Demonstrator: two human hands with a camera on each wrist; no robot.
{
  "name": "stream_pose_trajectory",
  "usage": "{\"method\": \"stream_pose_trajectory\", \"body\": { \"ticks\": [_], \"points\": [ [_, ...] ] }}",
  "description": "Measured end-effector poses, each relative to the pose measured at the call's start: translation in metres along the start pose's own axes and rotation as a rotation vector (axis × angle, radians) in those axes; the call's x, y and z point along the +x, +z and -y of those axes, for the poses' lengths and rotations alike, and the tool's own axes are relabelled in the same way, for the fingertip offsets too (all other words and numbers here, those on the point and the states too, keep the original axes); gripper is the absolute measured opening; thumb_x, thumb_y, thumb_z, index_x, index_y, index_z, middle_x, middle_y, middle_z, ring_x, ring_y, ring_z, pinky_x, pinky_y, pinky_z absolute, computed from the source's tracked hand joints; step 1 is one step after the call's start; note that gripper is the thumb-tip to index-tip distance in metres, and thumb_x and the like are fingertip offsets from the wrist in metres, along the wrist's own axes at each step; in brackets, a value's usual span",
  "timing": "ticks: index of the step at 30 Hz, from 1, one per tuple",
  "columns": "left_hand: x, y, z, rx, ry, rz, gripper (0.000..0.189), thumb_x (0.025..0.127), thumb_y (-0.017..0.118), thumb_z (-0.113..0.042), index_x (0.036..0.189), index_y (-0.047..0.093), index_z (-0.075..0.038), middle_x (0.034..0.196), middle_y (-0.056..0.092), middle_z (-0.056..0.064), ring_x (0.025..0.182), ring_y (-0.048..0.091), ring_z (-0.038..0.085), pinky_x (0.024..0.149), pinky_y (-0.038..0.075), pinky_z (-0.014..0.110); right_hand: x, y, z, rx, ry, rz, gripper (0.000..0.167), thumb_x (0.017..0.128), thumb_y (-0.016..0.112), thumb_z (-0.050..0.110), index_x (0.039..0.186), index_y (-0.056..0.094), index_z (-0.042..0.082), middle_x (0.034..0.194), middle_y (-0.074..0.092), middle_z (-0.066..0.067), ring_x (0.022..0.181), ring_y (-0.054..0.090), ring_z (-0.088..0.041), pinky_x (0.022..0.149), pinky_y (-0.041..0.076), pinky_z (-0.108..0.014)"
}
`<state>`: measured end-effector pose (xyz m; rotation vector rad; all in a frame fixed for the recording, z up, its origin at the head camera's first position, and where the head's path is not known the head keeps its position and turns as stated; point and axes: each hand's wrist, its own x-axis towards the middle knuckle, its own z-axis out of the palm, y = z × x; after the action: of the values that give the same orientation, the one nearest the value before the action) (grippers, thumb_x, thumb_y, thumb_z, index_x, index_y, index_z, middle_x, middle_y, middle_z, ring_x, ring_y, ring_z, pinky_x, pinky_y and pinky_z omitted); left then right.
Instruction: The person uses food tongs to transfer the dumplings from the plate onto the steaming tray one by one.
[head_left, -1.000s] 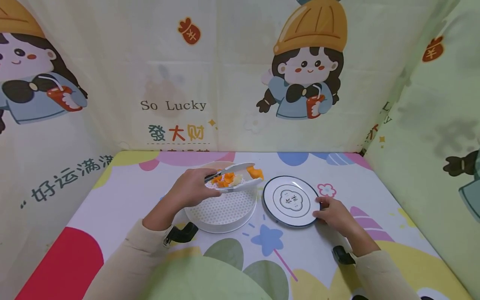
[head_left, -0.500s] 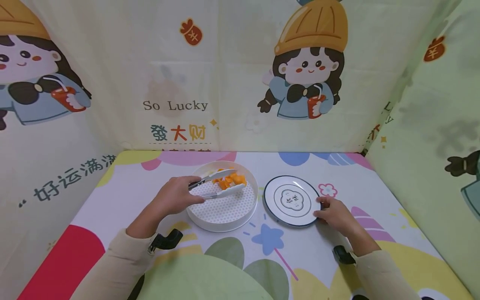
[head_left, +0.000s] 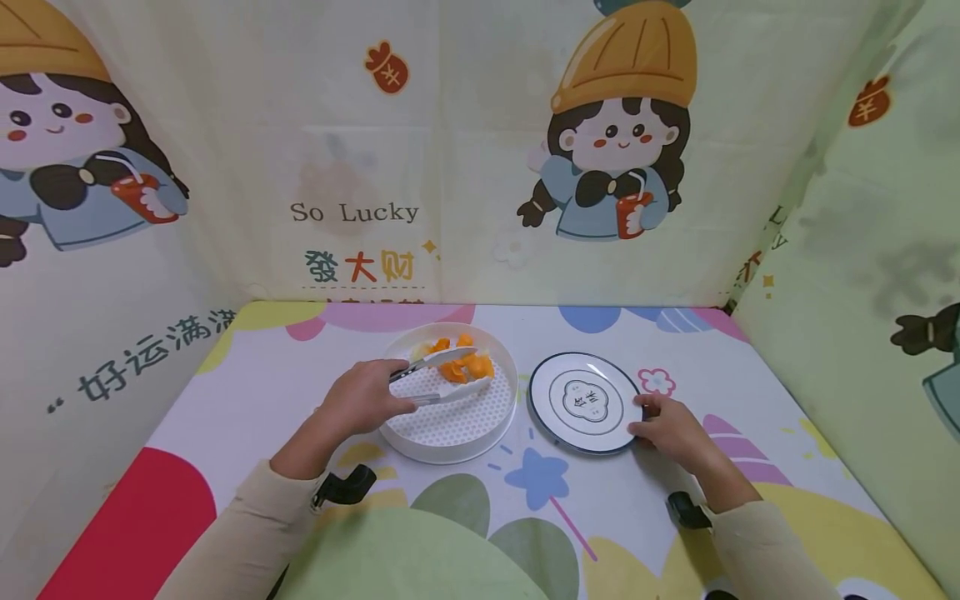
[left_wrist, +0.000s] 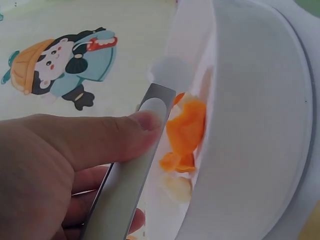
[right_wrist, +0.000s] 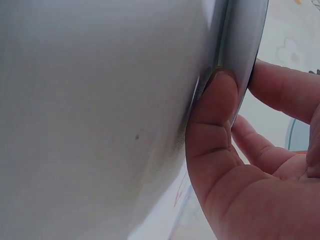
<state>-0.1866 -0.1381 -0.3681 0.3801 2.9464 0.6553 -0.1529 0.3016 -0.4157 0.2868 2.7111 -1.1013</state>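
Observation:
My left hand [head_left: 360, 396] holds a pair of tongs [head_left: 442, 357], thumb on one arm, as the left wrist view shows. The tongs' arms stand apart over a round white tray [head_left: 450, 452] with a dotted bottom. Several orange pieces [head_left: 477, 367], thin and curled, lie in the tray around the tongs' tips, with a few pale pieces [left_wrist: 179, 188] beside them. Whether the tips touch any piece cannot be told. To the right, my right hand [head_left: 671, 429] pinches the edge of a white plate [head_left: 551, 417] with a dark rim; thumb and fingers [right_wrist: 215, 110] are on opposite faces.
The tray and the plate stand side by side with a narrow gap on a patterned tablecloth [head_left: 536, 479]. Printed cloth walls [head_left: 480, 167] rise at the back and on both sides. A black strap mount [head_left: 348, 485] sits on each wrist.
The tongs have swung back left and down from the tray's right side, where an orange piece was between their tips. Their arms are now spread over the pieces. My right hand stays on the plate.

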Motion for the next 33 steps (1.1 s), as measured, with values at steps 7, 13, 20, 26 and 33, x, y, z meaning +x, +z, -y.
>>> {"method": "stream_pose_trajectory", "body": {
  "ticks": [7,13,20,26,33],
  "points": [
    [-0.007,0.0,-0.002,-0.016,0.003,-0.025,0.069,0.082,0.082,-0.03,0.139,0.056,-0.001,0.134,0.059,0.02,0.114,0.057,0.036,0.093,0.048,0.054,0.0,-0.001,0.001,-0.007,0.008,0.003,0.056,0.092,0.07,0.012,0.139,0.048,-0.009,0.123,0.051,-0.027,0.099,0.053,-0.033,0.076,0.05,-0.032],
    [-0.021,0.005,-0.015,-0.139,0.078,-0.098,0.069,0.082,0.082,-0.025,0.139,0.053,0.003,0.134,0.055,0.021,0.113,0.056,0.036,0.094,0.049,0.052,0.0,-0.001,0.001,-0.002,0.004,0.008,0.056,0.093,0.07,0.012,0.14,0.047,-0.009,0.122,0.051,-0.026,0.098,0.054,-0.031,0.075,0.051,-0.032],
    [-0.04,0.026,-0.042,-0.229,0.105,-0.104,0.069,0.079,0.084,-0.02,0.137,0.055,0.002,0.13,0.051,0.017,0.107,0.054,0.029,0.091,0.051,0.046,0.001,-0.002,0.001,0.002,-0.001,0.014,0.057,0.093,0.07,0.013,0.14,0.047,-0.01,0.12,0.051,-0.025,0.096,0.054,-0.03,0.075,0.051,-0.032],
    [-0.048,0.043,-0.056,-0.271,0.132,-0.108,0.067,0.076,0.084,-0.016,0.134,0.057,0.003,0.121,0.051,0.016,0.101,0.054,0.026,0.087,0.051,0.042,0.001,-0.002,0.0,0.006,0.004,0.013,0.058,0.093,0.071,0.014,0.14,0.047,-0.009,0.12,0.051,-0.025,0.096,0.054,-0.029,0.075,0.051,-0.031],
    [-0.052,0.058,-0.065,-0.246,0.191,-0.146,0.063,0.074,0.087,-0.022,0.126,0.064,0.004,0.099,0.054,0.008,0.085,0.051,0.018,0.073,0.049,0.032,0.001,-0.001,0.0,0.006,0.005,0.013,0.058,0.093,0.07,0.014,0.14,0.047,-0.009,0.121,0.05,-0.025,0.098,0.053,-0.031,0.075,0.05,-0.031]
  ]
}}
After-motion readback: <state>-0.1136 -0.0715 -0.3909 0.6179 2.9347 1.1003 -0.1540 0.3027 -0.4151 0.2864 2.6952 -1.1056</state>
